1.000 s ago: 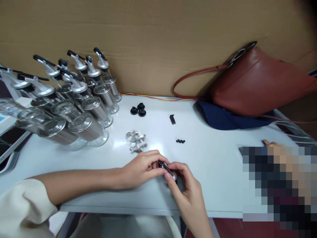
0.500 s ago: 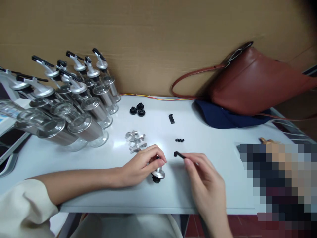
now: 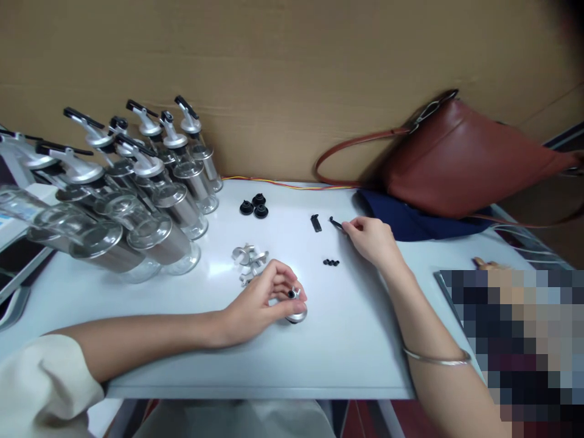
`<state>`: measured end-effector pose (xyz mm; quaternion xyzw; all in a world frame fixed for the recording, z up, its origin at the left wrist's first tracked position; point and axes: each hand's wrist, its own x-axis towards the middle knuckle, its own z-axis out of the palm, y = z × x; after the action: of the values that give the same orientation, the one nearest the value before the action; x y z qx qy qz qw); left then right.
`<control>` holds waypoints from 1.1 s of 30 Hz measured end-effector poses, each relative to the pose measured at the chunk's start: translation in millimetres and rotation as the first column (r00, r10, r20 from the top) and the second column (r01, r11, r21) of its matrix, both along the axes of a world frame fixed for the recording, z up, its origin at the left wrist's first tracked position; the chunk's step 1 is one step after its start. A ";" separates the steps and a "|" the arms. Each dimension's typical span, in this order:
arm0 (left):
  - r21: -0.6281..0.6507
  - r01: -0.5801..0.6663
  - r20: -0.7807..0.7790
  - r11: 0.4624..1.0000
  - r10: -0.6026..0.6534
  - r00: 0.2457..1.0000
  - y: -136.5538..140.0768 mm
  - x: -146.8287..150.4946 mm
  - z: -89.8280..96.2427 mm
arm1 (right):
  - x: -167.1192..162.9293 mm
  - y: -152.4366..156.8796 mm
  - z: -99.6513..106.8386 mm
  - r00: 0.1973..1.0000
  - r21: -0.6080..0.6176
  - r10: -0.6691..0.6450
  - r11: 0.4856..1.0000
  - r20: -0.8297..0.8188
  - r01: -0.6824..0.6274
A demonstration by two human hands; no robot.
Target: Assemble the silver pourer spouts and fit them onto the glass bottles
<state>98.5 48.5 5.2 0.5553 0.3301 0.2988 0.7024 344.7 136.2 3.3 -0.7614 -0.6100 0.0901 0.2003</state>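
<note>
My left hand (image 3: pixel 276 293) is closed around a silver bottle pourer top (image 3: pixel 297 316), whose round base faces down near the table. A small black tip shows between the fingers. My right hand (image 3: pixel 370 238) pinches a thin black lever (image 3: pixel 336 224) by one end, its hooked end pointing left. Just left of it lies another black lever (image 3: pixel 316 223). Several small black caps (image 3: pixel 331 263) lie in a row nearer me. Loose silver spout pieces (image 3: pixel 249 258) are heaped beyond my left hand, and three black ribbed stoppers (image 3: pixel 254 207) sit farther back.
Glass bottles with metal bands (image 3: pixel 164 243), several with silver pourers, crowd the left of the white table (image 3: pixel 274 365). A brown bag (image 3: pixel 460 158) rests on dark blue cloth (image 3: pixel 410 222) at the back right. Cardboard (image 3: pixel 274 91) stands behind. A blurred area covers the right edge.
My right hand has moved away from me with the black lever, from beside my left hand to beside the other lever. My left hand has tilted the pourer top, hiding its black underside.
</note>
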 end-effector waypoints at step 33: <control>-0.017 -0.029 0.025 0.999 0.030 0.999 -0.2 -0.3 -6.9 | -9.7 -22.5 -6.9 0.917 0.088 0.389 0.920 -0.088 -0.382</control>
<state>98.3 48.3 -1.7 0.5406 0.3319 0.3131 0.7068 334.9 113.7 -3.6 -0.6131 -0.7395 0.1463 0.2362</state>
